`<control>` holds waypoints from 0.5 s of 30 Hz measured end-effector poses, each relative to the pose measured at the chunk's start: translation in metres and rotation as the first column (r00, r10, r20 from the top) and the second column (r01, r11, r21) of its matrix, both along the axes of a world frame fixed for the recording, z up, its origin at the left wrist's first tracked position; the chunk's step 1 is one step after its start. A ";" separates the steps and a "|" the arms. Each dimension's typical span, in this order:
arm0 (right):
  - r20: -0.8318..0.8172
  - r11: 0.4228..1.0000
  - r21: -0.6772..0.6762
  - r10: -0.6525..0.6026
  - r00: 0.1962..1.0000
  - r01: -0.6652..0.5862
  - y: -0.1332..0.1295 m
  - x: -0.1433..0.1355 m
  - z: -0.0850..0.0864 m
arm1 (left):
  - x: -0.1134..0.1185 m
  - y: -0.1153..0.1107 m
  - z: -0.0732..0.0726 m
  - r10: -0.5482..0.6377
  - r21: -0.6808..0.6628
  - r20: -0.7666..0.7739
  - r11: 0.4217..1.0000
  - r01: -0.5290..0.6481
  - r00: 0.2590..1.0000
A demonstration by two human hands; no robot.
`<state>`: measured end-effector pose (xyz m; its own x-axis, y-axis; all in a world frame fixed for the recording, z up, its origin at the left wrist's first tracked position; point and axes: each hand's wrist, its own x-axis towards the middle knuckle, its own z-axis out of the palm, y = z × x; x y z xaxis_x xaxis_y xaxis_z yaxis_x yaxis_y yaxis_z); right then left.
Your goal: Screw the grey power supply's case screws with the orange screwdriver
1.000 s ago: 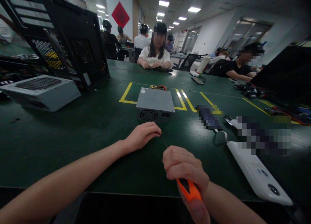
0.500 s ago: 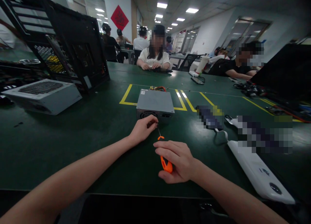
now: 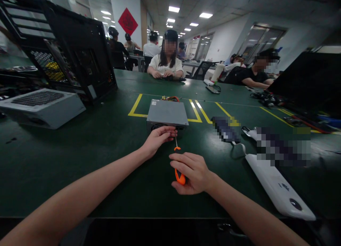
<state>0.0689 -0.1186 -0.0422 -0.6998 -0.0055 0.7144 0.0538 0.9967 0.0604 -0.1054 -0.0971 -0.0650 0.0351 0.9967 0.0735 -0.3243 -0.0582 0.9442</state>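
Note:
My right hand (image 3: 191, 172) grips a screwdriver (image 3: 180, 178) by its orange and black handle, with the metal shaft pointing away from me. At the far end of that shaft, the fingers of my left hand (image 3: 161, 137) are pinched together around the tip; whether they also hold something small is hidden. Just beyond them lies a grey metal power supply (image 3: 167, 111), its fan and socket side facing me. My left fingers are right at that side and partly cover it. Coloured cables (image 3: 172, 98) come out at its back.
A second power supply (image 3: 50, 111) and a black computer case (image 3: 80, 57) stand on the left. To the right are a white device (image 3: 279, 189) with a cord and blurred dark items. Yellow tape (image 3: 135, 105) marks the green table (image 3: 112, 189). A person sits opposite.
The screwdriver's tip and my left fingers have moved slightly right along the power supply's near side, closer to its socket. My left fingers are straighter. The whole view has shifted a little.

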 end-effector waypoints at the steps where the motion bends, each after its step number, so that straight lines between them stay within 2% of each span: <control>1: -0.006 1.000 -0.006 -0.007 1.000 0.007 0.000 0.000 0.001 | 0.000 0.000 0.000 -0.013 0.002 0.011 1.000 0.013 1.000; 15: -0.031 0.998 -0.055 0.004 1.000 -0.006 0.000 -0.003 0.002 | 0.000 -0.007 0.002 -0.047 0.013 0.080 0.999 0.046 0.996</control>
